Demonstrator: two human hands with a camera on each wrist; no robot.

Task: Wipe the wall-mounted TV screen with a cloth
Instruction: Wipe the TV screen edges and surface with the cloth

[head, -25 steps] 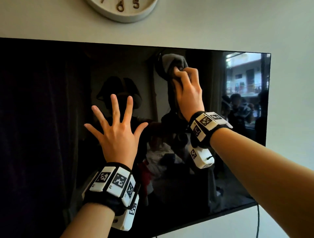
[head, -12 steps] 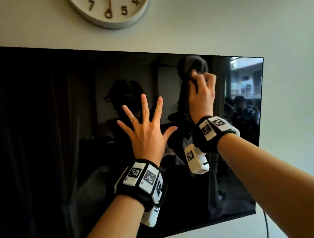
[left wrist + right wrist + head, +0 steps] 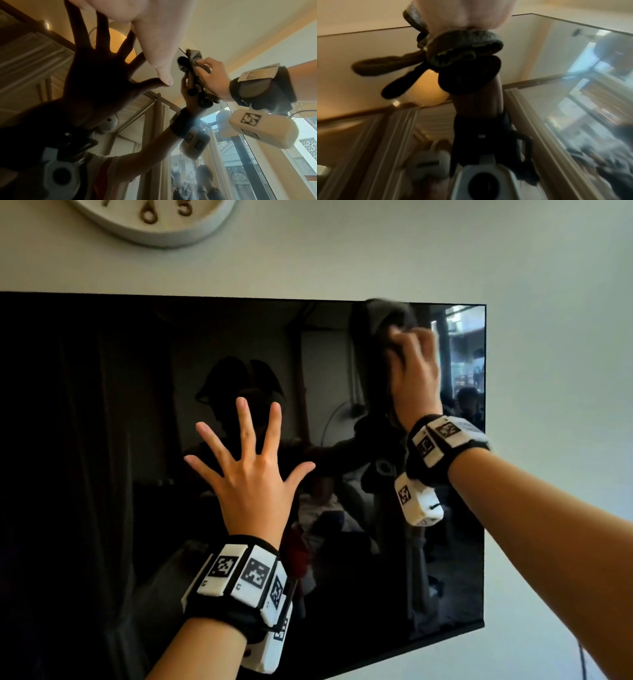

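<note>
The wall-mounted TV screen [image 3: 102, 440] is black and glossy and mirrors the room. A bunched grey cloth [image 3: 394, 313] is pressed on the glass at the screen's top edge, near its upper right corner. My right hand [image 3: 412, 364] grips the cloth with curled fingers. My left hand [image 3: 246, 470] lies flat on the middle of the screen with all fingers spread, holding nothing. In the left wrist view the cloth [image 3: 193, 58] shows between my right hand [image 3: 211, 75] and the glass. The right wrist view shows the cloth [image 3: 462, 44] wadded under my fingers against the screen [image 3: 351, 54].
A round white wall clock [image 3: 154, 220] hangs above the screen at the upper left. Pale bare wall [image 3: 555, 337] runs to the right of the TV. A thin dark cable [image 3: 582, 659] drops below the screen's lower right corner.
My right hand has slid the cloth up and to the right, toward the screen's top right corner. My left hand stays flat and spread on the glass, a bit further right.
</note>
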